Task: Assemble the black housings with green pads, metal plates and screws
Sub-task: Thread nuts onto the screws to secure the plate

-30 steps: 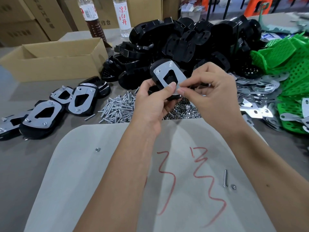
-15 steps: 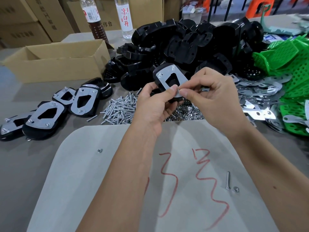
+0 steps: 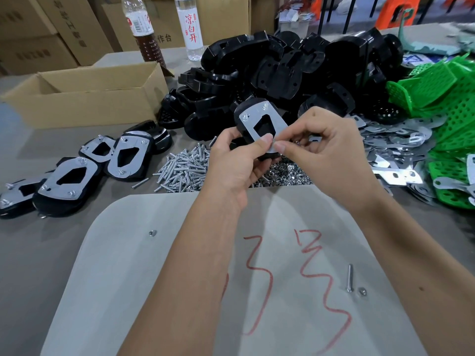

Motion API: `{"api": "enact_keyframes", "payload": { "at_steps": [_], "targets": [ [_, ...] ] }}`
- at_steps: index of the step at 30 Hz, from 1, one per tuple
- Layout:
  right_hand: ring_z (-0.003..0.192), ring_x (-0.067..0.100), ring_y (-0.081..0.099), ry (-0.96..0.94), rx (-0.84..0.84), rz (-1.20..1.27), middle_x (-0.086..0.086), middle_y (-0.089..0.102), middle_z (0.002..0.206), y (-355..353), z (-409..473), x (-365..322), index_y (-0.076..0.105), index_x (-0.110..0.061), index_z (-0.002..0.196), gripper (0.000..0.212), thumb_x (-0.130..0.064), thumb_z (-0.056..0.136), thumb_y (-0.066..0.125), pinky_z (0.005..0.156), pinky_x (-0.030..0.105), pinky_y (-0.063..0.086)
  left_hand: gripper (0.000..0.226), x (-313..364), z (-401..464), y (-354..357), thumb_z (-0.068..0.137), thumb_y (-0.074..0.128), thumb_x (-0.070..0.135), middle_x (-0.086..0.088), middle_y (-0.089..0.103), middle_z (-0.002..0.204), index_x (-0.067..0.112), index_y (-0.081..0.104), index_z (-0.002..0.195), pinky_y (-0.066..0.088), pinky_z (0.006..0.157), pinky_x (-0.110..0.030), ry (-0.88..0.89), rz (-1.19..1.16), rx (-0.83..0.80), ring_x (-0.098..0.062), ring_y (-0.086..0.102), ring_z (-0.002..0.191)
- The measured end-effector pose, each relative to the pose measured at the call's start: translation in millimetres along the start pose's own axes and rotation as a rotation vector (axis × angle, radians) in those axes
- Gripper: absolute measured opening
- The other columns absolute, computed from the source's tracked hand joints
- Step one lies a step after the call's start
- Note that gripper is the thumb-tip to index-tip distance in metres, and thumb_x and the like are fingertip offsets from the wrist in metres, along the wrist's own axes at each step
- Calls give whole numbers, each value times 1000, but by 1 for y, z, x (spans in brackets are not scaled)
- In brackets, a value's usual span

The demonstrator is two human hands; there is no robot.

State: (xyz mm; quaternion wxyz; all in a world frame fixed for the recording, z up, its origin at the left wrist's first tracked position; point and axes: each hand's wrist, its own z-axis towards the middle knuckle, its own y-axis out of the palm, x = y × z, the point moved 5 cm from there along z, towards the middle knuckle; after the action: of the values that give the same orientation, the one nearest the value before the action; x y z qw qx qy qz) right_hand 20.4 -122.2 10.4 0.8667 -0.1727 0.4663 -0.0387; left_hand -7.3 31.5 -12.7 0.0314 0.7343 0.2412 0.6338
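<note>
From the head view, the person holds 1 black housing (image 3: 243, 116) up over the table (image 3: 30, 253), tilted toward them, with a metal plate (image 3: 262, 122) laid on its face. The left hand (image 3: 236, 160) grips the housing from below, fingers curled under it and the thumb pressed on the plate's near end. The right hand (image 3: 331, 152) pinches with thumb and forefinger right at that same near edge, touching the left thumb; what sits between those fingertips is too small to tell. 2 fasteners (image 3: 264, 107) show at the plate's far corners.

Behind the hands lies a big heap of loose black housings (image 3: 295, 65). To its right is a pile of green pads (image 3: 447, 98), and in front of those a spread of loose metal plates (image 3: 393, 140). Directly under the hands are a heap of screws (image 3: 182, 170) and, just beside it, a heap of small nuts (image 3: 285, 176).

On the left, a row of finished assemblies (image 3: 69, 178) rests on the table with plates up. Behind them is an open cardboard box (image 3: 84, 96), with 2 bottles (image 3: 140, 27) farther back.

Nearest the person lies a pale sheet (image 3: 123, 278) marked in red, with 1 stray screw (image 3: 349, 278) and a nut (image 3: 362, 291) beside it on the right, and another small nut (image 3: 152, 233) on the left
</note>
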Motion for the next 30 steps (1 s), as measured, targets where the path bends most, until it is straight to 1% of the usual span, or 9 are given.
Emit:
{"api": "enact_keyframes", "payload": {
  "at_steps": [5,8,10,14,17,20,23,27,30],
  "targets": [
    [70,12,58,18,52,0,0,70,88,-4,2,4,78,-10,98,14,-12,101,65,69,35,50,33,3,1,-2,91,78,6,-7,79,105,18,63,118,56,64,-22,62,74,23,-24,78,84],
    [73,9,58,35,59,-45,3,74,95,-4,2,6,79,-12,100,16,-11,102,63,75,34,50,33,7,0,-3,89,78,3,-2,80,90,24,63,110,56,63,-21,144,164,39,-19,78,82],
    [72,9,58,33,50,-54,2,75,97,-3,1,7,79,-12,99,16,-10,102,64,75,35,51,34,9,1,-4,89,79,3,-8,80,93,26,62,108,56,64,-21,167,192,44,-20,79,82],
    [69,8,58,24,12,-70,-7,69,80,-5,2,9,75,-14,88,14,-9,98,68,67,35,51,33,9,1,-6,89,79,3,-12,79,98,25,63,108,57,65,-21,194,190,85,-19,78,83],
    [82,10,58,-36,-157,-289,-7,69,81,-7,3,11,78,-23,84,12,-12,90,79,75,32,49,34,10,2,-11,89,78,1,-11,78,102,20,62,112,57,64,-19,213,175,147,-16,77,81],
    [98,18,44,-66,-332,-516,-7,64,93,3,2,14,82,-30,101,16,-31,85,84,87,30,37,33,11,5,-17,89,77,0,-10,77,106,18,61,112,56,62,-19,213,145,190,-21,78,85],
    [100,19,39,-45,-393,-554,-5,61,99,17,-1,16,80,-29,112,27,-37,86,82,91,33,38,34,11,5,-19,89,78,1,-9,77,102,17,61,114,55,61,-17,213,129,209,-22,77,84],
    [95,17,43,-34,-373,-545,-6,61,92,21,0,15,78,-26,91,6,-27,87,83,88,36,42,33,11,4,-18,88,78,0,-2,77,92,18,62,111,55,61,-17,209,128,208,-10,76,72],
    [94,19,49,-35,-364,-552,-4,62,90,18,0,15,76,-23,83,8,-21,88,81,87,35,41,34,11,3,-18,89,78,1,-4,77,95,17,62,114,55,61,-17,206,135,214,-15,76,75]
  ]
}}
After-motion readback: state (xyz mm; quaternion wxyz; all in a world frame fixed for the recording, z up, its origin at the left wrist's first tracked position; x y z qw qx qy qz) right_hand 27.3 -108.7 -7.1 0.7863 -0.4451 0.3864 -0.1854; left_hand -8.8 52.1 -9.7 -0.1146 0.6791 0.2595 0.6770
